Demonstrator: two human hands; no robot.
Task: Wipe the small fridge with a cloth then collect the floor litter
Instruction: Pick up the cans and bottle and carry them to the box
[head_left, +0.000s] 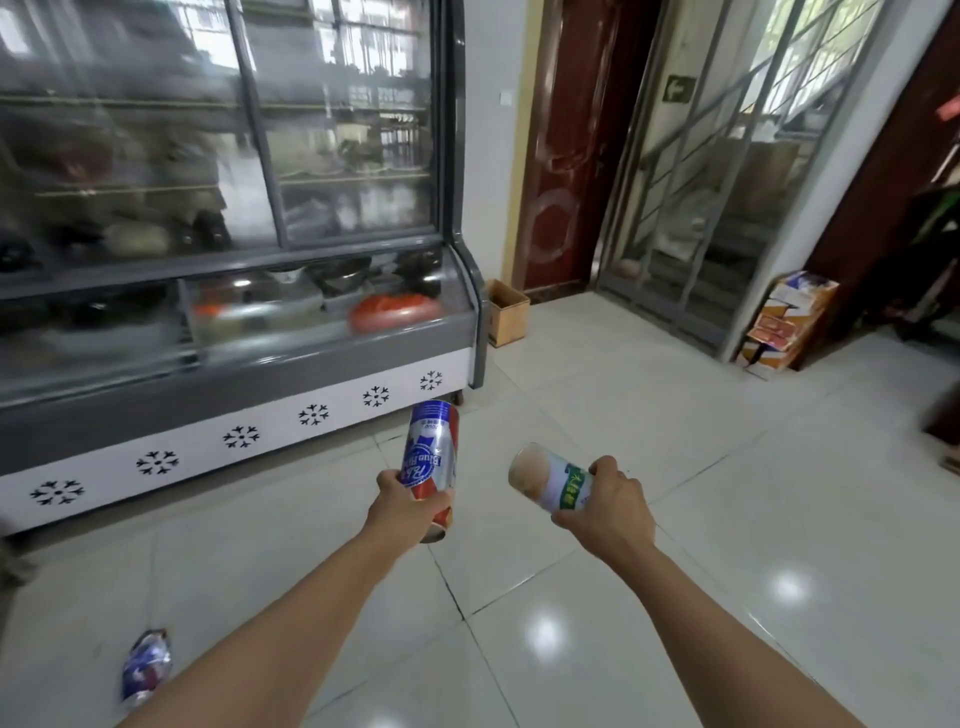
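Note:
My left hand (402, 506) grips a blue, red and silver beer can (431, 452), held upside down above the floor. My right hand (610, 506) holds a white and green can (550, 480) tipped on its side, its end facing left. A crushed blue can (145, 667) lies on the floor at the lower left, beside my left forearm. The glass-fronted display fridge (234, 410) with snowflake marks on its white base stands to the left. No cloth is in sight.
An open cardboard box (506, 312) sits on the floor by the fridge's right end, in front of a dark red door (571, 156). A stack of printed cartons (789, 317) leans against the wall on the right. The floor is glossy pale tile (675, 519).

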